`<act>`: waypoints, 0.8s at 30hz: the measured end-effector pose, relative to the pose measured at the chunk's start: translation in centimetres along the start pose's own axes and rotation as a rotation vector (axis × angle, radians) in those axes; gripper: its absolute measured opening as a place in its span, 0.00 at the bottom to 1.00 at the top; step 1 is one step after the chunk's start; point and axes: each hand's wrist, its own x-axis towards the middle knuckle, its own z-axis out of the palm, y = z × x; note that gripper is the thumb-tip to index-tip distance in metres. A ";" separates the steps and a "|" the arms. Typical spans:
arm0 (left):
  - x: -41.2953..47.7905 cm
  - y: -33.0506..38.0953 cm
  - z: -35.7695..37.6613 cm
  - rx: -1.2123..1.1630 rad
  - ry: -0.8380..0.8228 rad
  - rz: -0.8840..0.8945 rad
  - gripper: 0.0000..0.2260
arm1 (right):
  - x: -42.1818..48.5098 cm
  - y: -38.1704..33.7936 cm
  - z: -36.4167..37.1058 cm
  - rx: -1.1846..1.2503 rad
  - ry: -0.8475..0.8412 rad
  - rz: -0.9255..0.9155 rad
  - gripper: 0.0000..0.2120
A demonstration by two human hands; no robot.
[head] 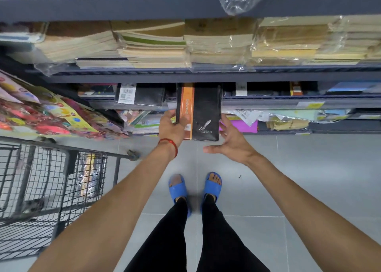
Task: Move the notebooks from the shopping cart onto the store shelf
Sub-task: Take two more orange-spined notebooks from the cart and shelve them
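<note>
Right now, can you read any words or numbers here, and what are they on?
Nothing here reads clearly enough to quote.
Black notebook in the left hand: print along its orange band and tiny letters under the feather drawing, blurred.
White sticker on a shelved notebook: barcode and square code, digits too small.
Colourful packs beside the cart: lettering blurred.

head camera looks steeply down, facing shelves [206,104].

Far end of notebook [203,111] is hidden inside the shelf [268,103]. Cover print [206,127] cannot be read. Shopping cart [61,148] is cut off at left edge; its wrapped pack [88,174] is blurred.
</note>
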 end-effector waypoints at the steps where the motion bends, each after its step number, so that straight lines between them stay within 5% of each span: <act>1: -0.1 -0.2 -0.1 0.042 -0.043 0.013 0.18 | -0.1 0.1 0.3 -0.004 0.009 -0.030 0.55; 8: -0.1 -2.6 -1.0 0.330 -0.287 0.159 0.49 | 0.6 1.0 1.6 -0.016 0.204 -0.193 0.40; 12: 0.6 -3.5 -0.8 0.325 -0.274 0.258 0.39 | 0.9 1.4 2.2 -0.023 0.253 -0.191 0.39; 24: 4.5 -4.8 0.4 0.340 -0.095 0.396 0.39 | 3.6 1.4 2.5 -0.087 0.432 -0.215 0.37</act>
